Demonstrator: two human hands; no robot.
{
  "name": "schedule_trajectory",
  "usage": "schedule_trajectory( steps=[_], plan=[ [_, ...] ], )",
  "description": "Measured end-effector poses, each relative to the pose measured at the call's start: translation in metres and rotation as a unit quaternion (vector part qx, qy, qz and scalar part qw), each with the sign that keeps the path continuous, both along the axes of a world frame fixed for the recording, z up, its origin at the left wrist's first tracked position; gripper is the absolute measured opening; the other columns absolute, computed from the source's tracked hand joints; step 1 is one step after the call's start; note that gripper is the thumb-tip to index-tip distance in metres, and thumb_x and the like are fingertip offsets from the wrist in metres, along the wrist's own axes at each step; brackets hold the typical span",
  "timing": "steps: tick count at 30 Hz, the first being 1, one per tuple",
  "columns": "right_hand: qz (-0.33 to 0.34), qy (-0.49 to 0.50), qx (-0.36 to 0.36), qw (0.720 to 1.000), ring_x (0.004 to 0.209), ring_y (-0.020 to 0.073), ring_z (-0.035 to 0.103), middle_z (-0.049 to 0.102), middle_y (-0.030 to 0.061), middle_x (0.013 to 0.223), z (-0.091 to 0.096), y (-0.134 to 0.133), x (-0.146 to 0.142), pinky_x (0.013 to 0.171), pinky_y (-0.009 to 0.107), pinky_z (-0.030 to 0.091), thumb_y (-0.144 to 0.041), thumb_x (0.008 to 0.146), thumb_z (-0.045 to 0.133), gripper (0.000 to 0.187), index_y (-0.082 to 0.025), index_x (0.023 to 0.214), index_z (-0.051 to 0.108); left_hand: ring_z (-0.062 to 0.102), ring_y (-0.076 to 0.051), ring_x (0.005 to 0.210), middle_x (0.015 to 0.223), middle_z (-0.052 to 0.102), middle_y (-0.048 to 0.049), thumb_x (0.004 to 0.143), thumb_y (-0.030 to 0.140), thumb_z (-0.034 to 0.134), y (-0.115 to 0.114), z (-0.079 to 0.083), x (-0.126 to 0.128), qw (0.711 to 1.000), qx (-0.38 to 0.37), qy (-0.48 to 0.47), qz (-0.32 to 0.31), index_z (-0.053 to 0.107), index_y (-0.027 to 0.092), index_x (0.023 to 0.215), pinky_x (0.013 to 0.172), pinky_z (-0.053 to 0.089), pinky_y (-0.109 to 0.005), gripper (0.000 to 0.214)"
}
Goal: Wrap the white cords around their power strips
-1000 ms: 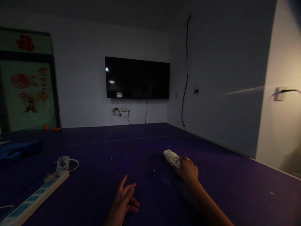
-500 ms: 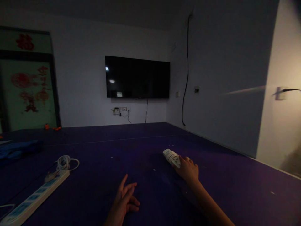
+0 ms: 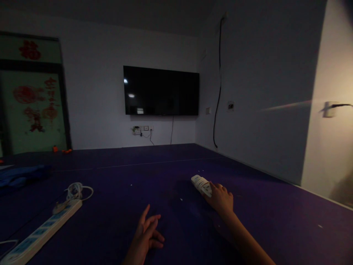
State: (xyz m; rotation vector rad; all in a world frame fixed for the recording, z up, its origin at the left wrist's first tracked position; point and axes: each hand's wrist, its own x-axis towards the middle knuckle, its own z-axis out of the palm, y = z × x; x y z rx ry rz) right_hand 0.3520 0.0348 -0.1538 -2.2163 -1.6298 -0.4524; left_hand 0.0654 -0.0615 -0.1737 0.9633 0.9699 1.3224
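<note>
A short white power strip (image 3: 200, 181) with its cord wound around it lies on the dark purple table (image 3: 165, 173), right of the middle. Over its near end, my right hand (image 3: 220, 198) has its fingers wrapped, hiding that part. My left hand (image 3: 147, 233) is at the lower middle, fingers apart and nothing in it. At the lower left rests a longer white power strip (image 3: 44, 232) with blue socket faces. A plug (image 3: 59, 208) sits on its far end, and a loose loop of white cord (image 3: 75, 190) lies just beyond.
Blue cloth (image 3: 22, 175) lies at the left edge. Small orange things (image 3: 66, 151) are on the far left edge of the surface. A television (image 3: 162, 91) hangs on the back wall above sockets (image 3: 143, 129). A black cable (image 3: 220, 84) dangles along the right wall.
</note>
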Motion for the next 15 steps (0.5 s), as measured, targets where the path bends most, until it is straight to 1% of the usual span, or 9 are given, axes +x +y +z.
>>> schedule_trajectory(
  steps=[4,8,11,13,15],
  plan=[
    [0.002,0.005,-0.001,1.0,0.105,0.0301,0.048,0.053,0.0144,0.118,0.001,0.0,0.0,0.081,0.043,0.035,-0.05,0.075,0.049,0.062,-0.019,0.128,0.043,0.059,-0.012,0.056,0.123,0.05,-0.0163,0.07,0.05,0.06,0.0,0.0,0.0,1.0,0.003,-0.008,0.004,0.018,0.028,0.138,0.048,0.047,-0.026,0.083],
    [0.005,0.011,0.001,1.0,0.106,0.0306,0.048,0.053,0.0144,0.118,0.003,-0.002,0.001,0.081,0.042,0.035,-0.049,0.075,0.051,0.063,-0.019,0.13,0.041,0.059,-0.011,0.056,0.124,0.049,-0.0173,0.071,0.051,0.059,0.002,-0.001,0.0,1.0,-0.006,-0.003,0.001,0.017,0.027,0.138,0.049,0.047,-0.026,0.083],
    [0.015,0.007,0.038,0.999,0.107,0.0316,0.047,0.052,0.0146,0.121,0.006,-0.006,-0.01,0.082,0.042,0.034,-0.048,0.077,0.049,0.059,-0.019,0.129,0.042,0.059,-0.012,0.054,0.124,0.049,-0.0173,0.071,0.052,0.058,0.002,-0.001,0.001,1.0,-0.012,0.0,0.001,0.016,0.027,0.138,0.048,0.046,-0.027,0.083],
    [0.046,-0.002,0.078,0.996,0.11,0.0316,0.045,0.049,0.0136,0.125,0.007,-0.009,-0.027,0.085,0.042,0.033,-0.046,0.08,0.047,0.056,-0.019,0.128,0.043,0.059,-0.012,0.055,0.123,0.05,-0.0163,0.07,0.053,0.059,0.001,0.0,0.001,1.0,-0.005,-0.002,0.002,0.018,0.028,0.138,0.049,0.047,-0.027,0.082],
    [0.111,-0.009,0.104,0.988,0.113,0.0301,0.042,0.048,0.0117,0.127,0.006,-0.013,-0.049,0.089,0.042,0.031,-0.044,0.082,0.044,0.051,-0.02,0.127,0.045,0.058,-0.011,0.056,0.123,0.05,-0.016,0.07,0.053,0.059,-0.002,0.001,0.002,1.0,0.005,-0.006,0.005,0.02,0.028,0.137,0.05,0.047,-0.027,0.081]
  ],
)
